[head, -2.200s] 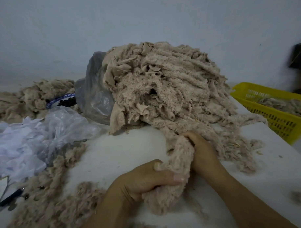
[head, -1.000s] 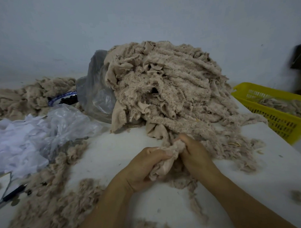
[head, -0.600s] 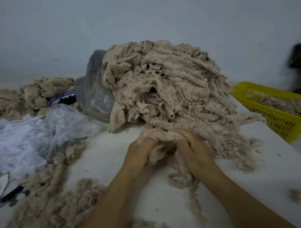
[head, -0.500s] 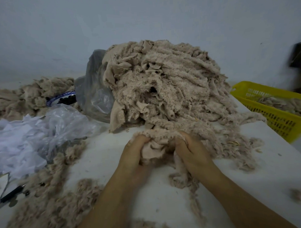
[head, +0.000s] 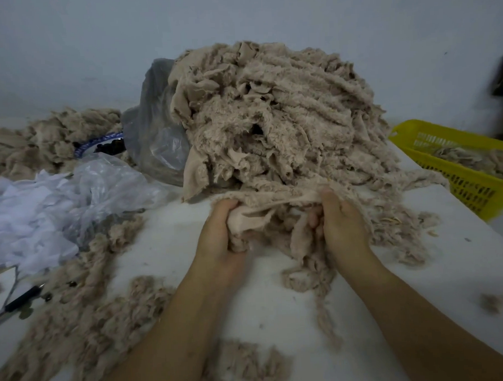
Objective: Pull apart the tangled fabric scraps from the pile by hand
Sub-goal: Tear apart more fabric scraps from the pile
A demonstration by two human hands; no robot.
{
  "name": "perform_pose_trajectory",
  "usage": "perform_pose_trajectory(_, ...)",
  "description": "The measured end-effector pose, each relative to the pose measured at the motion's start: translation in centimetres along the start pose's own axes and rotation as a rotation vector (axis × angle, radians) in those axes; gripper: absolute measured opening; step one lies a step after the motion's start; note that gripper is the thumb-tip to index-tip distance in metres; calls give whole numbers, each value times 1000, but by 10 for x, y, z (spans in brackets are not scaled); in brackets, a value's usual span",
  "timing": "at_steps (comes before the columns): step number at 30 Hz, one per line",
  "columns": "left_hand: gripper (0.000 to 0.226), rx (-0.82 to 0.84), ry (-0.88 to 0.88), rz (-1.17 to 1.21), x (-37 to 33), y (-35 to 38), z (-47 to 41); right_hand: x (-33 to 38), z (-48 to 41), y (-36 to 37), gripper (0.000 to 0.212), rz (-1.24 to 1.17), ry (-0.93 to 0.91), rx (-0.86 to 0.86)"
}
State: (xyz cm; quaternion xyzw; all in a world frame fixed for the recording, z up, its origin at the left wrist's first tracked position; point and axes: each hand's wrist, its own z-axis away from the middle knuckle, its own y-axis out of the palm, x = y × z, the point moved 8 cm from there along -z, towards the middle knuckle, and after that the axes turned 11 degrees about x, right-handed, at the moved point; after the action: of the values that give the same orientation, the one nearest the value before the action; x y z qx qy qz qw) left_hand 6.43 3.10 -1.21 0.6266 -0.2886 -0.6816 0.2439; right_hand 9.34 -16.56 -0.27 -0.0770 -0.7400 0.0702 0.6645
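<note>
1. Left hand (head: 217, 237): the fingers are curled into one end of a beige fabric scrap (head: 259, 215) and clamp it against the palm.
2. Right hand (head: 342, 224): it grips the other end of the same scrap, thumb over the top edge and fingers curled beneath. The two hands are held apart, and the scrap's upper edge is stretched between them.
3. Fabric scrap: it lies at the front foot of the pile (head: 284, 112) and touches it. Loose ends hang down onto the table (head: 166, 244) between the wrists.
4. Pile: a tall heap of tangled beige strips just behind the hands, in the middle of the white table, with strands trailing toward the right.
5. Grey plastic bag (head: 157, 128): it leans against the left flank of the pile.
6. Clear plastic bag (head: 45, 203): it lies at the left and holds white material.
7. Loose beige fluff (head: 86, 310): it is strewn over the front left of the table, and a pen (head: 23, 298) lies beside it.
8. Second beige heap (head: 57, 131): far left, by the wall.
9. Yellow basket (head: 458, 180): at the right edge of the table, with beige scraps inside.
</note>
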Motion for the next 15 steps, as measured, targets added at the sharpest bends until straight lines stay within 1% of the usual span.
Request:
perform_pose_trajectory(2,27,-17,41,144,-8,-7,0,-4,-4,-17,53,-72,17,-134)
perform_pose_trajectory(4,21,-45,116,217,-21,-19,0,-7,-6,-32,43,-194,43,-193)
perform_pose_trajectory(5,20,-49,142,224,-26,-22,0,-7,-6,-34,37,-168,39,-173)
perform_pose_trajectory(6,19,-34,150,222,-27,-21,1,-4,-6,-31,29,-87,20,-129)
perform_pose_trajectory(8,18,11,121,212,-22,-13,1,9,-2,-11,6,81,-79,20)
perform_pose_trajectory(10,20,59,80,190,-15,-6,0,22,4,15,31,217,-215,178)
perform_pose_trajectory(11,22,94,64,174,-12,-2,0,25,8,27,39,291,-276,248)
perform_pose_trajectory(13,25,137,10,115,-4,4,0,27,18,53,44,392,-350,412)
perform_pose_trajectory(15,27,173,-73,74,5,11,2,20,24,68,40,432,-334,523)
